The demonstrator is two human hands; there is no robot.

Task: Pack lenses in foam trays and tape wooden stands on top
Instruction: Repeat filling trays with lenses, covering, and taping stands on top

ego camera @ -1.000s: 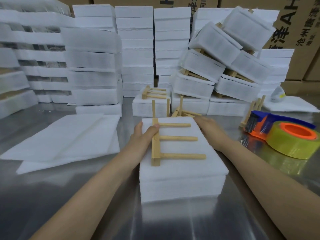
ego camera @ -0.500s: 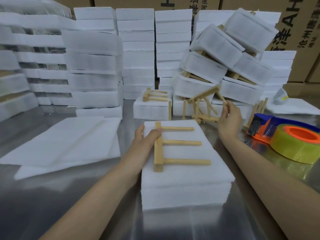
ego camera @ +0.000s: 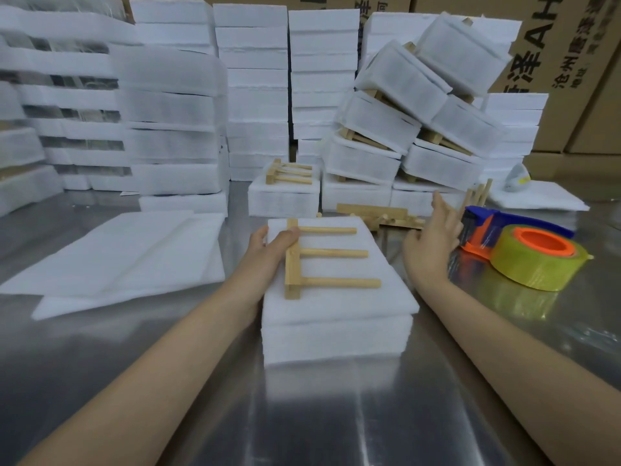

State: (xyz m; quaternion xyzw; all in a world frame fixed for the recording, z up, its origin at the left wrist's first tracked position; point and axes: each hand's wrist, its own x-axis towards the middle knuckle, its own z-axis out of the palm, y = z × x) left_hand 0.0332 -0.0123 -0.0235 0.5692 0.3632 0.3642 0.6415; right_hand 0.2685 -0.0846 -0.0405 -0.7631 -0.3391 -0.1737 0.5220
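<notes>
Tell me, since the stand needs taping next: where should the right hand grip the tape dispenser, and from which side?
Probably the blue handle, from above and behind the tape roll. It is the long bar lying flat past the roll; the cutter end faces the open right hand, so avoid that side.

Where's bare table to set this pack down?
Bare steel table in front of the foam pack, and left of it, nearer than the foam sheets. Crowded right by the tape dispenser and behind among loose wooden stands.
</notes>
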